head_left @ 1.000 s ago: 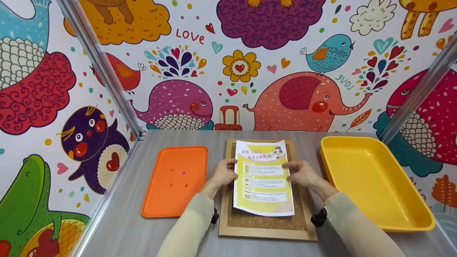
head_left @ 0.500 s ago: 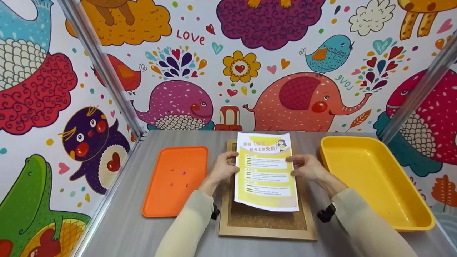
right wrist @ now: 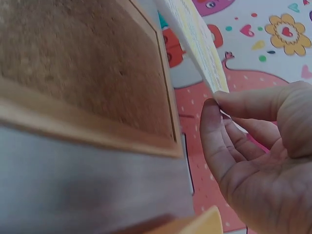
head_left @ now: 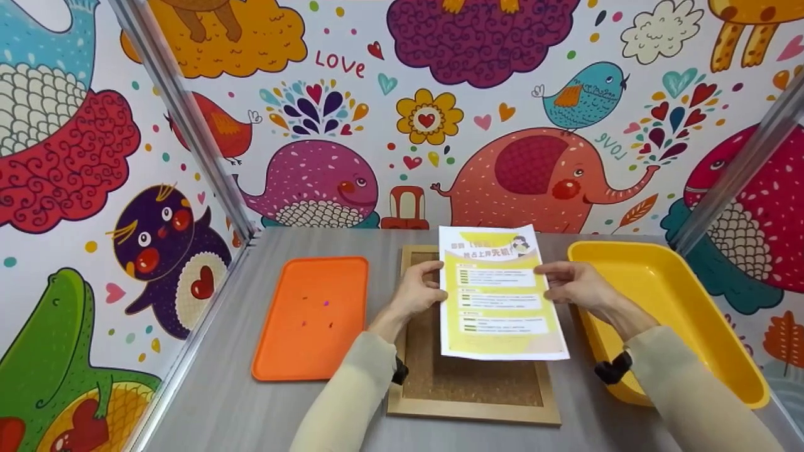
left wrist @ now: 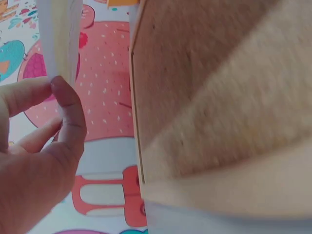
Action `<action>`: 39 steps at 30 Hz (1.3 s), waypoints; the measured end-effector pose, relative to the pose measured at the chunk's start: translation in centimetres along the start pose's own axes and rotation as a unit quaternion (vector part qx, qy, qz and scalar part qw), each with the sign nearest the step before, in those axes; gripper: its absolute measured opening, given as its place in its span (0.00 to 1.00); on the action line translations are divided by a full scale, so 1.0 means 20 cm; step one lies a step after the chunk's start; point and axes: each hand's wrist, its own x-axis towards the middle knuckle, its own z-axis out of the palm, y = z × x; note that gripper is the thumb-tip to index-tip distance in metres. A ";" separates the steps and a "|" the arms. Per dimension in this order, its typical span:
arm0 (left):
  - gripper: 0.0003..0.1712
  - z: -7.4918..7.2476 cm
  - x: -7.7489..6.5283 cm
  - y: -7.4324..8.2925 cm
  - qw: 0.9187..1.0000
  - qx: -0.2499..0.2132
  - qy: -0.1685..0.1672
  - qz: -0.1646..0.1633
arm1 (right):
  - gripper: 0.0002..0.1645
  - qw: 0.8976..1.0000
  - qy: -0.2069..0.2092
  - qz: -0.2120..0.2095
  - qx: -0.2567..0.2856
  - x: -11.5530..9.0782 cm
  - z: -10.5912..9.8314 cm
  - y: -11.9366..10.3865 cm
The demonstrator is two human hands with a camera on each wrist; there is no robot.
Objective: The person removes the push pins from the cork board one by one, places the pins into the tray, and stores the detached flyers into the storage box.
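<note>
A yellow-and-white printed sheet of paper [head_left: 496, 326] is held up above a wood-framed cork board [head_left: 477, 411] in the head view. My left hand [head_left: 418, 292] pinches its left edge between thumb and fingers. On the opposite edge, my right hand [head_left: 581, 289] pinches it the same way. Seen from the left wrist, the sheet [left wrist: 61, 39] stands almost edge-on at the fingertips, apart from the cork surface [left wrist: 234, 97]. The right wrist view shows the paper [right wrist: 197, 46] between thumb and fingers, with the cork board [right wrist: 92, 68] beside it.
An orange tray [head_left: 282, 358] with several tiny coloured bits lies left of the board. To the right stands a deep yellow tub [head_left: 666, 295], partly behind my right hand and sleeve. A patterned wall [head_left: 427, 63] and metal posts [head_left: 188, 119] bound the grey table [head_left: 220, 389].
Both hands have lifted the paper off the cork board and carried it up and to the right. More of the board shows now. The board and orange tray stay in place.
</note>
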 end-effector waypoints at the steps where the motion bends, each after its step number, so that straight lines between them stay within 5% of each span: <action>1: 0.41 0.02 0.00 0.01 1.000 -0.003 -0.001 -0.002 | 0.40 1.000 0.000 0.004 0.001 -0.01 -0.02 0.00; 10: 0.44 0.24 0.05 0.09 0.999 -0.040 -0.019 0.001 | 0.42 0.999 -0.003 0.029 -0.030 -0.07 -0.26 0.04; 22: 0.44 0.60 0.13 0.17 0.999 -0.033 -0.017 0.016 | 0.43 0.996 0.008 0.049 -0.068 -0.17 -0.58 0.15; 31: 0.45 0.84 0.13 0.22 0.999 0.016 0.008 -0.027 | 0.44 0.993 0.012 0.058 -0.103 -0.23 -0.73 0.26; 39: 0.43 1.03 0.12 0.23 0.995 0.093 0.014 -0.021 | 0.41 0.988 0.030 0.084 -0.128 -0.29 -0.78 0.39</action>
